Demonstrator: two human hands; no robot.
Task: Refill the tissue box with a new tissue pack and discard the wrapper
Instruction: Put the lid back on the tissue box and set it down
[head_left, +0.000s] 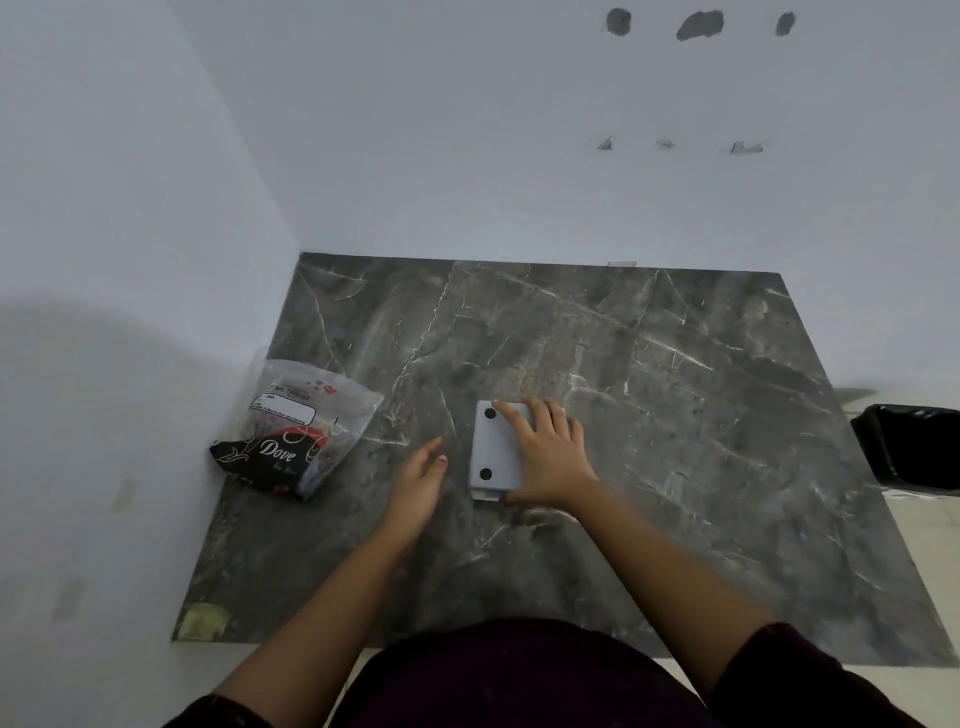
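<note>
**A:** How's my grip? I see my right hand (545, 457) spread flat on top of the box (493, 449), fingers splayed, thumb at its near edge. Pressing more than clasping.

**B:** Agreed, it isn't closed round anything. Your left hand (418, 480) is open too, just beside the box's left side, not touching it as far as I can tell.

**A:** And the box itself?

**B:** Mid-table (675, 415), lying with a white face up that carries two black dots. I take that for the underside, so I'd judge the opening faces down or sits hidden. Nothing shows whether any tissue is inside.

**A:** How will it handle?

**B:** Looks rigid and light, with smooth walls, probably slippery on that polished marble. I'd take it by the two long sides, one hand each.

**A:** The pack (291, 431)?

**B:** Farther left, against the wall: a soft plastic bag, part clear, part dark print. Its top looks slack and crumpled. It should be light and floppy, so pinch the loose film. How full it is, I can't say.

**A:** And for the wrapper?

**B:** A black-lined bin (909, 447) off the table's right edge, well apart. Its contents are out of sight.
</note>
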